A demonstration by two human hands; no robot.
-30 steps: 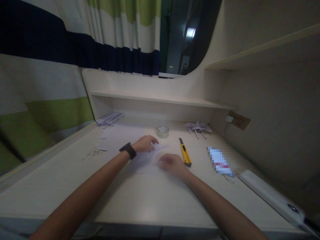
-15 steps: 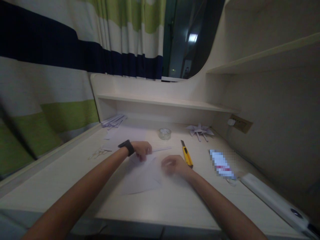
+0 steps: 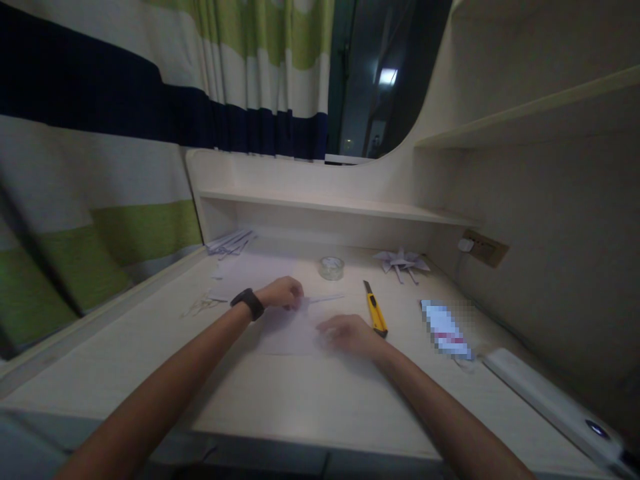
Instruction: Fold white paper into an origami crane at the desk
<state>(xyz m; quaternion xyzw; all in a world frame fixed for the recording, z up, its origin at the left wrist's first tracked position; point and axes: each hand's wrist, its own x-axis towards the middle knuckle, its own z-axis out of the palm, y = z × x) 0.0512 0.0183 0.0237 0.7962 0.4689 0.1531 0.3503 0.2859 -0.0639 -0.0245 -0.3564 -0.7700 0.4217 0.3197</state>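
Note:
A white sheet of paper (image 3: pixel 283 341) lies on the desk in front of me, its near edge fairly straight. My left hand (image 3: pixel 283 293), with a black band on the wrist, has its fingers closed at the sheet's far edge. Over the sheet's right side is my right hand (image 3: pixel 350 335), its fingers loosely stretched and partly blurred; I see nothing held in it. Just beyond the left fingertips lies a thin white paper stick (image 3: pixel 327 297). A yellow box cutter (image 3: pixel 377 313), blade out, rests right beside my right hand.
Farther back stand a roll of clear tape (image 3: pixel 331 268) and a folded paper figure (image 3: pixel 401 261). Paper strips (image 3: pixel 231 242) and rubber bands (image 3: pixel 203 305) lie left. On the right are a pixelated phone (image 3: pixel 445 330) and a long white device (image 3: pixel 550 400).
The paper's near edge has shifted away from me and lies straighter. My left hand has turned slightly, fingers now closer together. My right hand has moved a little, still blurred.

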